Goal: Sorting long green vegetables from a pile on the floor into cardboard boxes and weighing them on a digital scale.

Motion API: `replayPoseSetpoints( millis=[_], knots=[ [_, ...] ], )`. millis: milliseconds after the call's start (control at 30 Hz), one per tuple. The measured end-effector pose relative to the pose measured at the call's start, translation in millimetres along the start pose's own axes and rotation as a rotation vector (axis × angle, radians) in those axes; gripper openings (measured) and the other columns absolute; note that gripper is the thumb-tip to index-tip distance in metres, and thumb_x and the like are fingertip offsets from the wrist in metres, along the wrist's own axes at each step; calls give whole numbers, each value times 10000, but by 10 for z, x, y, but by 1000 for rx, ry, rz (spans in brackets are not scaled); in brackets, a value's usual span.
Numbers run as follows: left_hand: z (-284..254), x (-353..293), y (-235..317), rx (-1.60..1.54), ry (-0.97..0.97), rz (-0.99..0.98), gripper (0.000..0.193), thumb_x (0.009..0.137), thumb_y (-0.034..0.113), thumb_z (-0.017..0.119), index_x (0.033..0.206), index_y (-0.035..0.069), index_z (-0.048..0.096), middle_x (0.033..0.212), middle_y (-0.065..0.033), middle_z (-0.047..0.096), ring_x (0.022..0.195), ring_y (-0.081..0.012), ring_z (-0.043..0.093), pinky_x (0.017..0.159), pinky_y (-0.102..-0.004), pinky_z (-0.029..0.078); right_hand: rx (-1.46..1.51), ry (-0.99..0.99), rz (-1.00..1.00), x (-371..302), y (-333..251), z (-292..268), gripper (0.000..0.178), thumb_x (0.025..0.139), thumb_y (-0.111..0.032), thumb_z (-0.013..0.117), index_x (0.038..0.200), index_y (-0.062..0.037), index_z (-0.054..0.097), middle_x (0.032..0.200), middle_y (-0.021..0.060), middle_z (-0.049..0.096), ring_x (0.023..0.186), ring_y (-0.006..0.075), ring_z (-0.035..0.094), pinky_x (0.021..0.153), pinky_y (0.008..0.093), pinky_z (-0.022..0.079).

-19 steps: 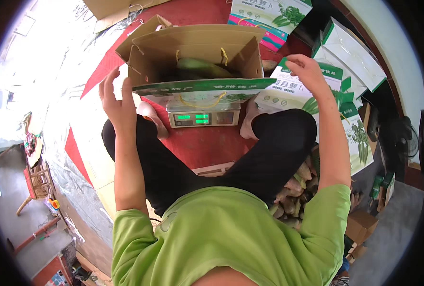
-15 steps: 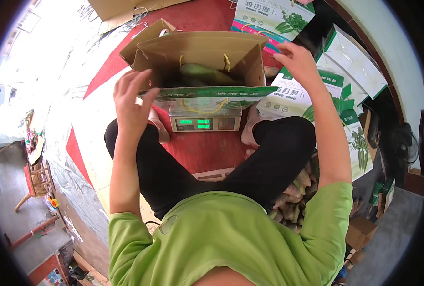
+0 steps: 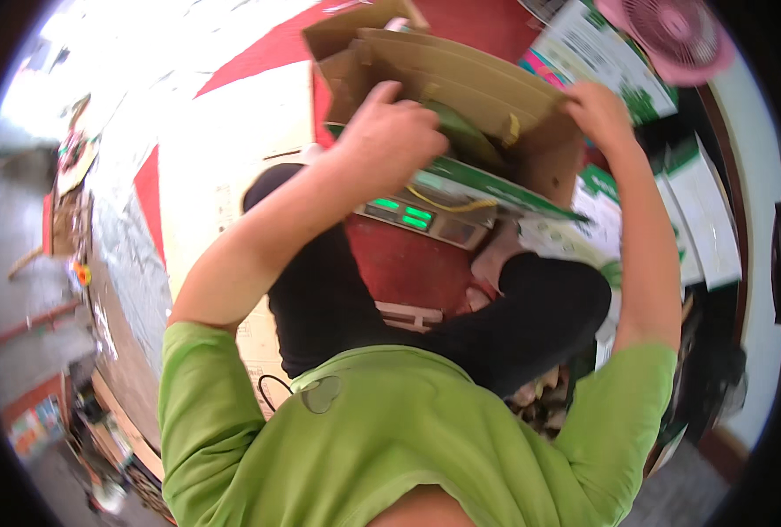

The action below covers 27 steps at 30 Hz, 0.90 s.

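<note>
In front of me an open cardboard carton with yellow cord handles and a green-and-white front panel stands on a digital scale with lit green digits. A long green radish lies inside it. My right hand is at the carton's far right corner, its fingers closed on the cardboard edge. Over the carton's near left side hangs my left hand, fingers bent and somewhat blurred. Whether it touches anything inside cannot be made out.
Flat green-and-white cartons lie at the right, near a pink fan. A pile of radishes shows beside my right leg. Cardboard sheeting covers the floor at my left, and a red mat lies under the scale.
My left hand has moved right over the carton's opening. My right hand has come onto its right corner. The view has turned, so the carton appears tilted and farther right.
</note>
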State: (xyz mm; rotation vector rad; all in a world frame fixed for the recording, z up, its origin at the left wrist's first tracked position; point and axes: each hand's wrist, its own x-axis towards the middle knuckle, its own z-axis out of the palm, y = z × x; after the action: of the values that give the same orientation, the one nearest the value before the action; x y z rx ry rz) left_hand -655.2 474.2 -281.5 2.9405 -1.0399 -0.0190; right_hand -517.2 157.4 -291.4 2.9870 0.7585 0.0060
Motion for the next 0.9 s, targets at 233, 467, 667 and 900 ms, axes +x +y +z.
replayPoseSetpoints(
  millis=[233, 467, 667, 900],
  knots=[
    [23, -125, -194, -78, 144, 62, 93, 691, 117, 629, 755, 176, 662, 773, 5, 574, 917, -196, 607, 1024, -476, 327, 99, -4, -37, 85, -347, -340, 208, 768, -247, 590, 866, -86, 679, 827, 149, 625, 819, 359, 592, 704, 428, 455],
    [-81, -799, -800, -94, 361, -135, 101, 707, 118, 616, 760, 185, 670, 759, 8, 564, 908, -186, 602, 1045, -449, 328, 163, 111, -179, 717, -1087, -976, 116, 748, -121, 632, 823, -32, 630, 789, 143, 596, 774, 337, 582, 666, 381, 444],
    [-414, -1666, -1133, 71, 537, -284, 35, 715, 167, 631, 741, 187, 642, 770, 12, 546, 896, -176, 589, 1019, -378, 360, 73, 150, -284, 1217, -1946, -1462, 165, 798, -201, 616, 826, -39, 602, 811, 146, 581, 785, 344, 575, 657, 385, 434],
    [-569, -3034, -1112, 284, 404, -474, 54, 740, 168, 646, 747, 146, 596, 772, -5, 503, 921, -175, 570, 1059, -414, 354, 98, 273, -523, 1278, -3302, -1473, 187, 813, -250, 619, 877, -76, 640, 862, 128, 629, 845, 336, 598, 698, 407, 464]
  ],
)
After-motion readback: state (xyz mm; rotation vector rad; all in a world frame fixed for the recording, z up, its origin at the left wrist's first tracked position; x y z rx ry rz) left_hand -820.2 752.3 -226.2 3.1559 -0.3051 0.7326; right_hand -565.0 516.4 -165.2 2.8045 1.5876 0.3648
